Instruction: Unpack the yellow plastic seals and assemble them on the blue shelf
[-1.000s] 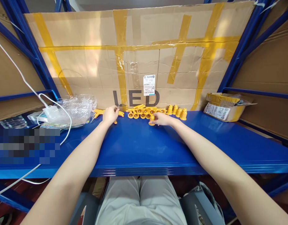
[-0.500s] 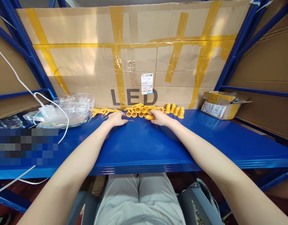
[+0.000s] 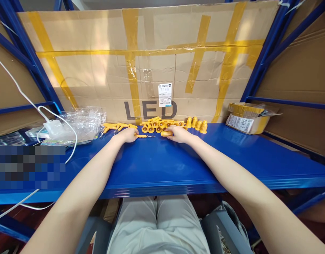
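Observation:
My left hand [image 3: 130, 135] is closed on a yellow corkscrew [image 3: 142, 135], whose metal spiral points right. My right hand [image 3: 178, 134] grips a yellow hollow sleeve [image 3: 165, 134], lying sideways and facing the spiral. The spiral tip and the sleeve are a short way apart. Left of my left hand lie several more yellow corkscrews [image 3: 109, 127] with spirals showing. Behind and between the hands is a row of yellow sleeves [image 3: 151, 129] on their sides, open ends toward me. Several assembled-looking yellow pieces [image 3: 204, 127] stand upright at the right.
A blue shelf [image 3: 162, 162] carries everything, with a large taped cardboard sheet [image 3: 98, 81] behind. Clear plastic bags [image 3: 85, 121] and a white charger with cable [image 3: 54, 127] are at the left. A small open carton [image 3: 243, 121] sits at the right.
My left hand has drawn the corkscrew back, so its shaft and spiral now show. The sleeve in my right hand has moved slightly left and lines up with the spiral.

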The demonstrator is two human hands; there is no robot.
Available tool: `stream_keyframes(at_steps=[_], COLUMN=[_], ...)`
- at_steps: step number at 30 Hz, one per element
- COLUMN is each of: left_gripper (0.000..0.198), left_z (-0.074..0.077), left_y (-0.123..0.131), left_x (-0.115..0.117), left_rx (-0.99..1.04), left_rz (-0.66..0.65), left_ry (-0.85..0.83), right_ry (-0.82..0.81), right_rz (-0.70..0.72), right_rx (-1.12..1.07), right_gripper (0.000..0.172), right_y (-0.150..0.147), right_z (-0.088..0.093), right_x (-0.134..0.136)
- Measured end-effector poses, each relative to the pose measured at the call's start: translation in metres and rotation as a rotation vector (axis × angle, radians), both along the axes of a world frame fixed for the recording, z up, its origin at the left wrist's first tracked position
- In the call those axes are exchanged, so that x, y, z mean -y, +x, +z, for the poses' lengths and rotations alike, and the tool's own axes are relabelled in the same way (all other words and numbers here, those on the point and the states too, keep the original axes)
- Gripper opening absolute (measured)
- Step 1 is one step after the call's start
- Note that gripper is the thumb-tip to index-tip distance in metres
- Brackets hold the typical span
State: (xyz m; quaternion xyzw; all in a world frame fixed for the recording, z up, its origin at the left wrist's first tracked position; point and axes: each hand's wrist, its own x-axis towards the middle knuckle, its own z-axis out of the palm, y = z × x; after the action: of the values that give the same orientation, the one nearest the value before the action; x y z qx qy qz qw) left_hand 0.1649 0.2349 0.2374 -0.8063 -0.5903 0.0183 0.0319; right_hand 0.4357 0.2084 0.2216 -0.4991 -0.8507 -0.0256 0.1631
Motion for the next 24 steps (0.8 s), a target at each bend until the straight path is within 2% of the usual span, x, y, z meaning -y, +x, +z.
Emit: stream_keyframes(at_steps=[5, 15, 24], left_gripper=[0.039, 0.039, 0.027], left_z=[0.001, 0.000, -0.008], left_y=[0.006, 0.017, 0.024], left_x=[0.005, 0.011, 0.010], left_rx=[0.122, 0.185, 0.429], left_rz=[-0.049, -0.109, -0.247], left_ry=[0.093, 0.149, 0.081], right_ry=[0.007, 0.024, 0.107], right_rz=[0.020, 0.081, 0.152], right_rx=[-0.012, -0.066, -0.229], right_gripper=[0.040, 0.033, 0.031], right_y=[0.001, 0.000, -0.003], right_z=[-0.001, -0.001, -0.002], right_x=[-0.002, -0.001, -0.002])
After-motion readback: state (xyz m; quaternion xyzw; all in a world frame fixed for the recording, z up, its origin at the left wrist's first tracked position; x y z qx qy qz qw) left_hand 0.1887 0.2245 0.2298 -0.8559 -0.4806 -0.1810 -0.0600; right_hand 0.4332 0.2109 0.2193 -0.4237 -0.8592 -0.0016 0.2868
